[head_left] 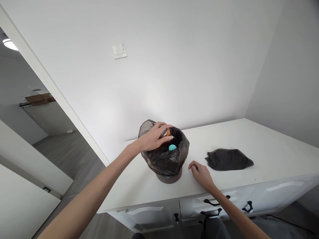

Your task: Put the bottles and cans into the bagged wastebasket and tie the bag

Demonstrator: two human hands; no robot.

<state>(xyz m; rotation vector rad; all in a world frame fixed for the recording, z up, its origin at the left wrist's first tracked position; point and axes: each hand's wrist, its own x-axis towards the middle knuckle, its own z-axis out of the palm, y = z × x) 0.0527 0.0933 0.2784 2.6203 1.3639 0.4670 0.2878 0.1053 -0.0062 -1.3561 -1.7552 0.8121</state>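
My left hand (155,136) reaches over the mouth of a small bin (169,179) lined with a black plastic bag (164,162). Its fingers are wrapped round an orange can (168,131) with a silvery end, just inside the opening. Below the fingertips a turquoise rounded object (172,147) shows in the bag; its kind I cannot make out. My right hand (200,174) rests on the white countertop (269,146) to the right of the bin, with its fingers curled in and nothing visible in them. Beyond it lies a folded black plastic bag (229,159).
A white wall with a light switch (119,50) rises behind the counter. Below the front edge are cabinet doors and drawers with black handles (212,212). On the left a doorway opens onto another room, where a cardboard box (41,99) lies on a surface.
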